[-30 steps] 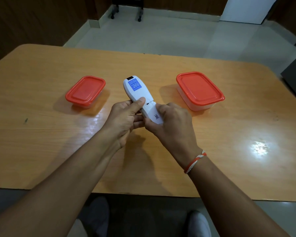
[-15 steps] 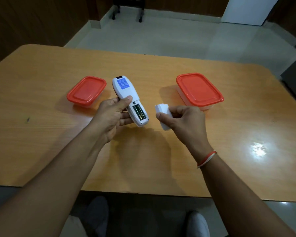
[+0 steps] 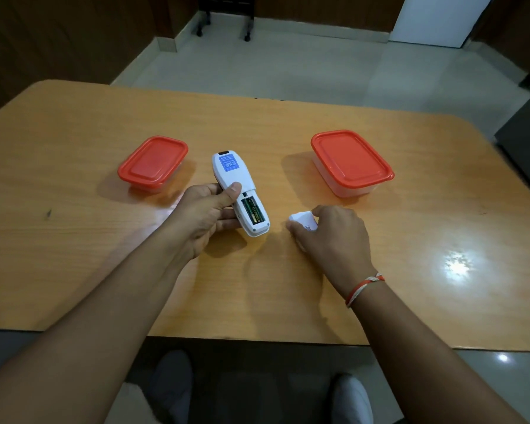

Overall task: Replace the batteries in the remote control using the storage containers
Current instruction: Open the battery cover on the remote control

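Note:
My left hand (image 3: 207,214) grips a white remote control (image 3: 234,179) face down above the table, thumb on its back. Its battery bay is uncovered and shows green batteries (image 3: 253,211). My right hand (image 3: 334,237) holds the white battery cover (image 3: 302,221) low at the table surface, right of the remote, fingers curled round it. A small container with a red lid (image 3: 153,162) stands to the left of the remote. A larger container with a red lid (image 3: 351,160) stands to the right. Both lids are on.
The wooden table (image 3: 74,255) has its near edge just above my shoes. Beyond the far edge lie a tiled floor and chair legs (image 3: 224,26). A dark object (image 3: 527,148) stands off the table's right side.
My right hand pulled the battery cover off the remote and carried it right and down to the table. My left hand kept the remote, shifting it slightly left; the batteries now show.

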